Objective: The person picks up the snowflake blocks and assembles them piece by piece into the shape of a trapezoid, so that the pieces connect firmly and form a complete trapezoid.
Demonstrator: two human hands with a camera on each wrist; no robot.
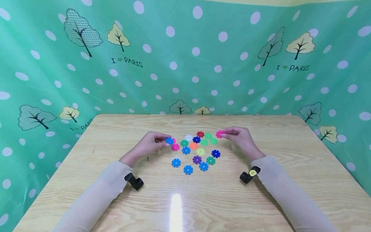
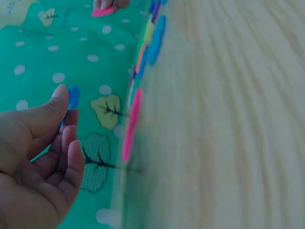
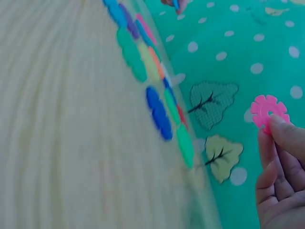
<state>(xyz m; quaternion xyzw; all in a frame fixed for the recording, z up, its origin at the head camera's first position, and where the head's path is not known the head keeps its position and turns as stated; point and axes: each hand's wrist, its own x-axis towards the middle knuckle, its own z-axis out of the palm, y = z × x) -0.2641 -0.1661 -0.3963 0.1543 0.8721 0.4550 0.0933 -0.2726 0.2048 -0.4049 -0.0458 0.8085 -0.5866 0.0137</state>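
Observation:
My left hand (image 1: 151, 142) pinches a blue snowflake building disc (image 1: 169, 140) between thumb and index finger, at the left edge of a spread of such discs. Just beside it, a pink disc (image 1: 175, 147) lies on the table. In the left wrist view, the held blue disc (image 2: 74, 98) shows edge-on, mostly hidden by the thumb. On the far right of the spread, my right hand (image 1: 242, 139) holds another pink disc (image 1: 219, 134) by its rim. The right wrist view shows this pink disc (image 3: 268, 112) raised, with its notches and central hole visible.
Between the hands, several flat discs lie on the wooden table (image 1: 116, 199), among them a purple disc (image 1: 197, 159), an orange disc (image 1: 193, 146) and a red disc (image 1: 200, 134). A green dotted curtain (image 1: 185, 42) hangs behind the table's far edge.

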